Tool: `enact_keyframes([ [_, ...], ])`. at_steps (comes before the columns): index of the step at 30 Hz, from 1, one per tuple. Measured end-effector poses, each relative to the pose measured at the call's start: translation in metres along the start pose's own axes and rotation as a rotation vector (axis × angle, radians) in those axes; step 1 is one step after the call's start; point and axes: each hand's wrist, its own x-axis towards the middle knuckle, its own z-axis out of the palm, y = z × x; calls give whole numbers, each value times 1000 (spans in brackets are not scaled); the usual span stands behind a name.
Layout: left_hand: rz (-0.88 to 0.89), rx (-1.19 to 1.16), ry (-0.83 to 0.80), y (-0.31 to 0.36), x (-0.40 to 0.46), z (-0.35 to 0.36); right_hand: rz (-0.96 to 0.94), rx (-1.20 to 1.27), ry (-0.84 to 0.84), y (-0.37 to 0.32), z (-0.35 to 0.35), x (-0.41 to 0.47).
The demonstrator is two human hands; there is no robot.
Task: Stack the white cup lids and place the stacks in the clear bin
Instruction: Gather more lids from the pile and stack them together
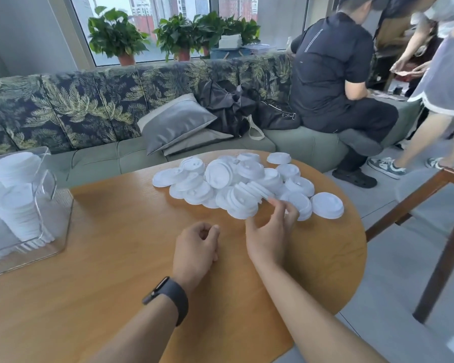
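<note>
Several loose white cup lids (236,182) lie in a heap on the far right part of the round wooden table (121,258). A clear bin (60,226) stands at the table's left edge and holds stacks of white lids (19,208). My right hand (270,231) is at the near edge of the heap, fingers loosely bent, its fingertips touching a lid. My left hand (195,247) rests on the table just left of it, fingers loosely curled, holding nothing. A dark watch is on the left wrist.
A leaf-patterned sofa (89,106) with grey cushions runs behind the table. A person in black sits on it at the right, and another person stands at the far right. A wooden chair (446,231) stands beside the table's right edge.
</note>
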Motion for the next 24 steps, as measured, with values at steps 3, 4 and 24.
enact_keyframes([
  [3, 50, -10, 4, 3, 18, 17, 5, -15, 10, 1, 5, 11],
  [4, 55, -30, 2, 5, 23, 23, -4, -29, 18, 1, 7, 14],
  [24, -49, -214, 72, 16, 65, 50, 48, -10, -59, -3, 10, 35],
])
